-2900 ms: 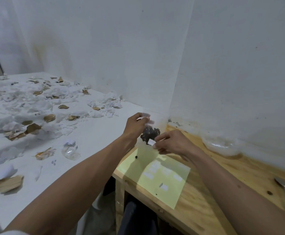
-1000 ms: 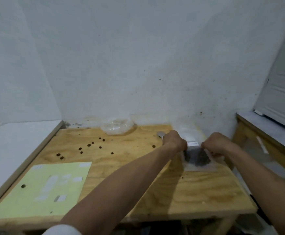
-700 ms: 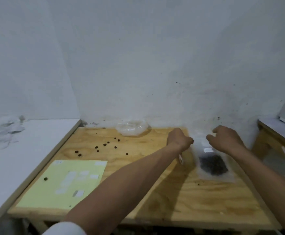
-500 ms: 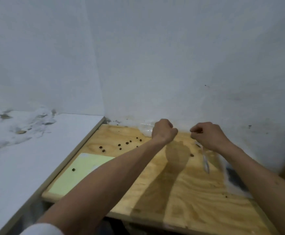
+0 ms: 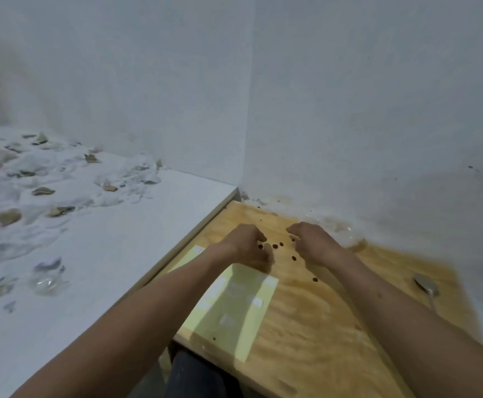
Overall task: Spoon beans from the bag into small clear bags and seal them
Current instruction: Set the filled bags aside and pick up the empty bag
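Hands off the filled bag, back among the spilled beans

Near, the pale yellow label sheet; the left hand and right hand, loosely curled and empty, have swung over the loose dark brown beans; the filled bag is now out of view, so gathering strays likely follows; beyond, the crumpled clear plastic bag by the wall.

You face a corner of white walls; plywood table under the hands, white littered counter to their left.

A wooden table fills the lower right of the frame. On it lie a yellow sheet at its left edge, loose beans near centre, a spoon at right and clear plastic by the wall. A littered white counter adjoins at left.
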`<state>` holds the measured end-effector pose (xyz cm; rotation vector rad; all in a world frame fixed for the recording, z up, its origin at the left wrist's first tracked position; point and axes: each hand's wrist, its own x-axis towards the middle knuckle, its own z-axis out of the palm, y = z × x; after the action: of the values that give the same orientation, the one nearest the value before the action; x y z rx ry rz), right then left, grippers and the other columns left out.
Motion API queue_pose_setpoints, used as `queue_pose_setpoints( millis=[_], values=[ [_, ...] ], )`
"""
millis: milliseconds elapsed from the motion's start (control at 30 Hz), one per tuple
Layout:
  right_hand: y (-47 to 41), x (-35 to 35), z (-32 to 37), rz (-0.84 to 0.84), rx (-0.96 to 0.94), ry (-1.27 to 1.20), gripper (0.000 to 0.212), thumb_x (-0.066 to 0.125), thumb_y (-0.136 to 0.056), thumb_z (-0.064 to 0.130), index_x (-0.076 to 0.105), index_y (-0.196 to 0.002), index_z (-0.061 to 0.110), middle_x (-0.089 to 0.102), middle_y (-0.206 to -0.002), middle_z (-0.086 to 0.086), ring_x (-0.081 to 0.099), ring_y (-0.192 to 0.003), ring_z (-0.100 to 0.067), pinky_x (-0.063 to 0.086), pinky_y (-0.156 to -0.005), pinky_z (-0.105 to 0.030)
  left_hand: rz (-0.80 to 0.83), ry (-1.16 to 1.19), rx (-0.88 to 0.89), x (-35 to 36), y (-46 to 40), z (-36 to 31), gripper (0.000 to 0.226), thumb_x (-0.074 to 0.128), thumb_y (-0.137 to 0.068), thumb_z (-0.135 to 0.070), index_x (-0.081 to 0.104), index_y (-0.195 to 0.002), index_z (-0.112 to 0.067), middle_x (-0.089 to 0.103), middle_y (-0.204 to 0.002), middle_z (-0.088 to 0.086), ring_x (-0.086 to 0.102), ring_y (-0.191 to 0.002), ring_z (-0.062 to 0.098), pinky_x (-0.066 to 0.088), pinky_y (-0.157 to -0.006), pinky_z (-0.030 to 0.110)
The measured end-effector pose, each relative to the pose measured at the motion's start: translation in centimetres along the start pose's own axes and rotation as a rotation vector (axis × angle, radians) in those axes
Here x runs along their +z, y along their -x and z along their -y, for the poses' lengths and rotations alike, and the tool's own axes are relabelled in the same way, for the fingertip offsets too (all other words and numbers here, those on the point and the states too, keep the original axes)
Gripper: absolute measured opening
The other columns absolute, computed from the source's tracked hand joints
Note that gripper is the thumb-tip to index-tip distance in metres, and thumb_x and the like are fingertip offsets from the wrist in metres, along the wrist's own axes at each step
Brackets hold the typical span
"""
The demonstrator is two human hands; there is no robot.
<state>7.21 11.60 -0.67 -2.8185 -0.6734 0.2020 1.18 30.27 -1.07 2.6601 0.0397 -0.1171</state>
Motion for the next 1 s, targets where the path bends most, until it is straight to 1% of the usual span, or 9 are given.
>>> queue_pose_setpoints(
  millis=[100, 200, 367, 533, 600, 700, 800, 933, 1000],
  values=[
    [-1.8, 1.1, -0.7, 0.033, 0.031, 0.044, 0.016, 0.054, -0.092, 0.002, 0.069, -0.097, 0.004, 0.071, -0.105, -0.015, 0.067, -0.096, -0.032, 0.056, -0.085, -0.042, -0.057, -0.089, 0.048, 0.1, -0.6, 0.5, 0.042, 0.075, -0.087, -0.028, 0.071, -0.125, -0.009, 0.070, -0.126, 0.007, 0.063, -0.116, 0.021, 0.046, -0.089, 0.023],
    [-1.9, 1.4, -0.9, -0.038, 0.044, -0.018, 0.031, 0.059, -0.086, -0.004, 0.056, -0.059, 0.011, 0.053, -0.063, -0.009, 0.049, -0.060, -0.021, 0.040, -0.059, -0.026, -0.084, -0.092, 0.075, -0.1, -1.4, 0.8, 0.025, 0.073, -0.088, -0.015, 0.078, -0.111, -0.008, 0.075, -0.112, 0.008, 0.066, -0.105, 0.022, 0.039, -0.074, 0.020],
    [-1.0, 0.9, -0.1, -0.109, 0.048, -0.068, 0.023, 0.066, -0.089, -0.001, 0.082, -0.098, 0.012, 0.073, -0.102, -0.009, 0.071, -0.092, -0.023, 0.054, -0.083, -0.026, -0.028, -0.188, 0.077, -0.5, -2.1, -0.3, 0.010, 0.071, -0.087, -0.007, 0.078, -0.091, -0.002, 0.075, -0.093, 0.013, 0.070, -0.088, 0.028, 0.055, -0.072, 0.036],
    [-0.8, 1.0, 0.7, -0.128, 0.127, -0.162, 0.020, 0.068, -0.086, 0.002, 0.076, -0.100, 0.014, 0.069, -0.101, -0.013, 0.069, -0.079, -0.022, 0.051, -0.067, -0.025, 0.038, -0.396, 0.133, -0.4, -2.1, -2.6, 0.015, 0.073, -0.086, -0.012, 0.059, -0.082, -0.008, 0.057, -0.086, 0.007, 0.057, -0.070, 0.023, 0.054, -0.068, 0.033],
    [-0.4, 0.6, 0.6, -0.157, 0.236, -0.434, 0.013, 0.071, -0.083, -0.004, 0.075, -0.088, 0.007, 0.069, -0.087, -0.013, 0.068, -0.064, -0.020, 0.049, -0.053, -0.022, 0.050, -0.376, 0.094, -0.1, -2.2, -2.7, 0.031, 0.074, -0.085, -0.016, 0.048, -0.070, -0.011, 0.051, -0.076, 0.004, 0.049, -0.060, 0.018, 0.050, -0.062, 0.031],
    [0.0, -0.9, 0.4, -0.078, 0.480, -1.258, 0.016, 0.066, -0.081, -0.015, 0.065, -0.070, -0.003, 0.060, -0.077, -0.017, 0.062, -0.054, -0.021, 0.054, -0.042, -0.025, 0.048, -0.050, -0.025, -0.7, -2.3, -1.4, 0.030, 0.079, -0.082, -0.024, 0.065, -0.070, -0.001, 0.063, -0.069, 0.007, 0.055, -0.060, 0.019, 0.047, -0.059, 0.031],
    [0.1, -1.9, -0.3, 0.020, 0.628, -1.743, 0.013, 0.056, -0.092, -0.014, 0.064, -0.086, -0.006, 0.061, -0.093, -0.018, 0.062, -0.077, -0.023, 0.063, -0.064, -0.031, 0.072, 0.670, -0.156, -2.0, -1.7, 0.4, 0.019, 0.073, -0.086, -0.012, 0.072, -0.078, 0.006, 0.068, -0.071, 0.011, 0.062, -0.062, 0.016, 0.053, -0.061, 0.025],
    [-0.2, -2.1, 0.1, 0.077, 0.658, -1.820, 0.019, 0.050, -0.094, 0.000, 0.065, -0.104, -0.007, 0.059, -0.095, -0.017, 0.058, -0.072, -0.022, 0.061, -0.057, -0.025, 0.090, 1.454, -0.243, -2.9, -0.5, 1.1, 0.019, 0.055, -0.095, 0.000, 0.058, -0.077, -0.001, 0.062, -0.071, 0.009, 0.067, -0.074, 0.015, 0.061, -0.067, 0.021],
    [-0.4, -1.6, 0.8, 0.067, 0.628, -1.519, 0.019, 0.057, -0.094, 0.015, 0.067, -0.096, -0.002, 0.056, -0.079, -0.010, 0.052, -0.062, -0.018, 0.049, -0.050, -0.024, 0.079, 1.582, -0.278, -3.1, 0.0, 1.1, 0.019, 0.046, -0.094, 0.000, 0.058, -0.079, -0.002, 0.060, -0.076, 0.012, 0.063, -0.074, 0.017, 0.061, -0.063, 0.021]
  ],
)
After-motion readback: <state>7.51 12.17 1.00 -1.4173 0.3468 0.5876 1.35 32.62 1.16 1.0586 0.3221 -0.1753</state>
